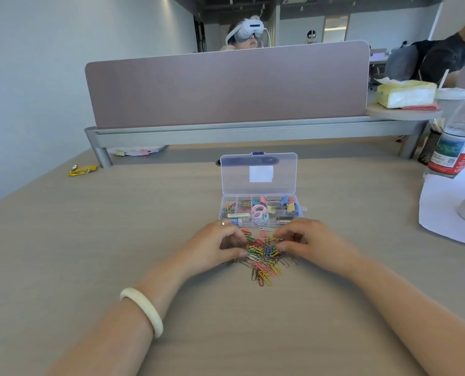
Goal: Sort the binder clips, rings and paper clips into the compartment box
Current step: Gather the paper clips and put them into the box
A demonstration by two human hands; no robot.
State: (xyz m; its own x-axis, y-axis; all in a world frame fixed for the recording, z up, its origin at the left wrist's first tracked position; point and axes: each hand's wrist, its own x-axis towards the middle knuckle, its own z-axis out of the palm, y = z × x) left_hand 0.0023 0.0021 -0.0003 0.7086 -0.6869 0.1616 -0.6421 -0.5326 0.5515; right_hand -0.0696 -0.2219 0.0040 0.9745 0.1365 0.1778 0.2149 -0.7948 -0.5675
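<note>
Across the table [90, 240], paper clips [264, 256] blur beneath the curled left hand [215, 246] and right hand [316, 244]; each grip's hold is unclear.

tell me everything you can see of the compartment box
Clear plastic box on the table, flat, its lid standing open at the back, with a white label and a blue latch. Compartments hold paper clips at left, pink and green rings in the middle, binder clips at right. The left hand and right hand curl just in front, over a loose pile; contact with the box is unclear.
</note>
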